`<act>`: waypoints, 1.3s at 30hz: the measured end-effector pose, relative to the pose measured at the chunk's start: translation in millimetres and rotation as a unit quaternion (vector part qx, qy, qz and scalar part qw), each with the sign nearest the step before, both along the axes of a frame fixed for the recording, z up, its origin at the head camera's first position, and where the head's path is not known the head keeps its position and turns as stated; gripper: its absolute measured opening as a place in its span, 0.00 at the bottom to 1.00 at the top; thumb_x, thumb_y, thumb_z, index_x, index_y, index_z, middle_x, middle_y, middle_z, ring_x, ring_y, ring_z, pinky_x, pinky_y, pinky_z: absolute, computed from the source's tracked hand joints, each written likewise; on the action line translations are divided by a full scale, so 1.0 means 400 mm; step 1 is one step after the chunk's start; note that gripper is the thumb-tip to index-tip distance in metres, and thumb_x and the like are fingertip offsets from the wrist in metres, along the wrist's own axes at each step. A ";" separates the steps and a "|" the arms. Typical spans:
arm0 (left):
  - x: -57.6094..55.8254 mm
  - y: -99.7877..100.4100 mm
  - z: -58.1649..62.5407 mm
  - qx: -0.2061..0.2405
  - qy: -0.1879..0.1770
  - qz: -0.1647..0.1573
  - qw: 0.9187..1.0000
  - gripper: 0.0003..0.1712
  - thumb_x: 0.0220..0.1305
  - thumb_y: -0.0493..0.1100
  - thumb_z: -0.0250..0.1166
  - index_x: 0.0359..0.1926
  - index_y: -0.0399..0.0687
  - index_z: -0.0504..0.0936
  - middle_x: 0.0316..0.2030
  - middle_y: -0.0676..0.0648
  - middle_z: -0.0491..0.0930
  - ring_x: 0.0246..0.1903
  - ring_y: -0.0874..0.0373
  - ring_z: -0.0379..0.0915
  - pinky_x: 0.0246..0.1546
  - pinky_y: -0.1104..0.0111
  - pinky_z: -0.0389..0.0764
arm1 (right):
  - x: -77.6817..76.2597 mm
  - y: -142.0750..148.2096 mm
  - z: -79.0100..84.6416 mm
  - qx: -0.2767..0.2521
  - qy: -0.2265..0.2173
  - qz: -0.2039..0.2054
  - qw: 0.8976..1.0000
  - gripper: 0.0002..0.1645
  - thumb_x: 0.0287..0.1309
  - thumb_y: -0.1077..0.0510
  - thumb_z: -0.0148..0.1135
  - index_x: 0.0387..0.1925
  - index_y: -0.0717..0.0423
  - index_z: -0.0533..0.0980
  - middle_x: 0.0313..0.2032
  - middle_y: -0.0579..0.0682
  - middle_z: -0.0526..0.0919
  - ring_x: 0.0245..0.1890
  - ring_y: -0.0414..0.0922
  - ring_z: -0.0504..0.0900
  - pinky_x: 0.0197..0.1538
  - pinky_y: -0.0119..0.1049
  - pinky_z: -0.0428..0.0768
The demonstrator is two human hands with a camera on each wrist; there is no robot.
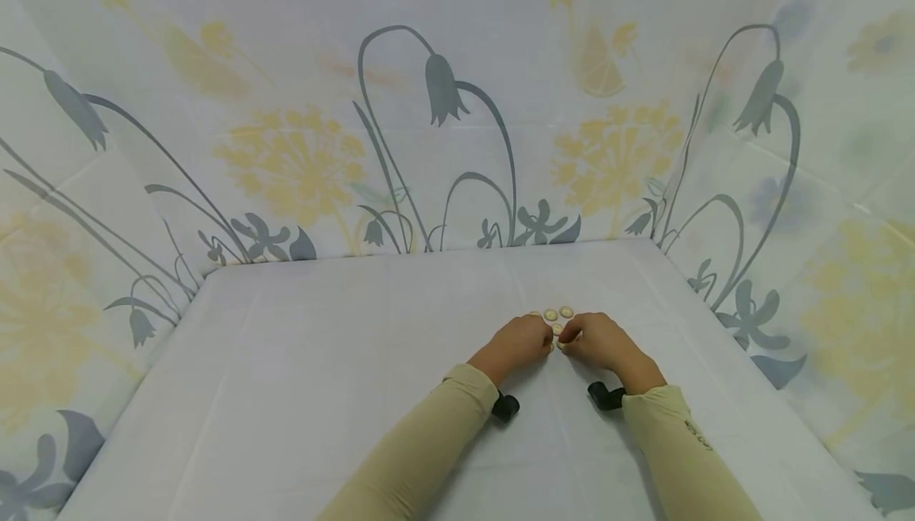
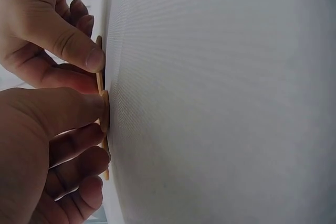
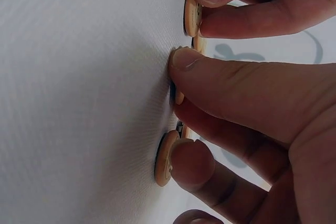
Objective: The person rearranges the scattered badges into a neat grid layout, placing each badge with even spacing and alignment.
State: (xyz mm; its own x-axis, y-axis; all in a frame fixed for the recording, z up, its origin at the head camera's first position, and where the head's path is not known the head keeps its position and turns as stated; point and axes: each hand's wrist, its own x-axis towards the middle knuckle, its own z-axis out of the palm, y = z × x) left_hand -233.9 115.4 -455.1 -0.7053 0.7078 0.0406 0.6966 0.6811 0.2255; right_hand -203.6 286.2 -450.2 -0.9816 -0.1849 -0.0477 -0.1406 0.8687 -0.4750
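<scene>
Small round wooden discs (image 1: 550,314) with markings on their faces lie grouped on the white-covered table. My left hand (image 1: 518,341) is at the group's left side, thumb and finger pinching the edges of one disc (image 2: 105,111). Beside it, my right hand (image 1: 600,340) grips another disc (image 3: 171,64) between thumb and index finger, low against the cloth. A third disc (image 3: 165,158) lies by the right hand's other fingertips. Between the hands one more disc (image 1: 557,329) shows in the head view. My fingers partly hide the discs nearest them, and their markings are too small to read.
White cloth (image 1: 322,378) covers the table. Flower-patterned curtains (image 1: 300,148) rise along its back and both sides. At the back of the group lies another disc (image 1: 566,311). Black wrist-camera mounts (image 1: 506,407) hang beside both wrists, just above the cloth.
</scene>
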 end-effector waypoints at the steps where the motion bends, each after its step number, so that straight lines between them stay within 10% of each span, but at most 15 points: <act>1: 0.000 0.000 -0.001 -0.001 -0.001 0.001 1.000 0.07 0.64 0.42 0.64 0.30 0.49 0.86 0.24 0.54 0.79 0.24 0.63 0.66 0.27 0.72 0.68 | 0.000 -0.001 0.000 0.000 0.000 0.000 1.000 0.04 0.52 0.59 0.68 0.33 0.52 0.84 0.34 0.47 0.87 0.35 0.43 0.79 0.40 0.41 0.76; 22: 0.000 -0.043 0.025 0.039 -0.059 0.029 0.997 0.11 0.67 0.44 0.61 0.45 0.51 0.86 0.40 0.54 0.85 0.37 0.63 0.76 0.41 0.72 0.75 | -0.013 -0.017 0.009 0.066 0.027 0.023 0.997 0.07 0.54 0.56 0.66 0.36 0.50 0.84 0.38 0.47 0.87 0.38 0.46 0.82 0.41 0.46 0.78; 39: -0.019 -0.192 0.125 0.057 0.009 0.090 0.994 0.19 0.70 0.51 0.58 0.55 0.48 0.81 0.47 0.47 0.82 0.45 0.56 0.80 0.45 0.64 0.80 | -0.013 0.008 0.104 0.087 0.073 0.027 0.993 0.14 0.63 0.55 0.60 0.46 0.56 0.82 0.47 0.54 0.84 0.42 0.54 0.83 0.38 0.47 0.79</act>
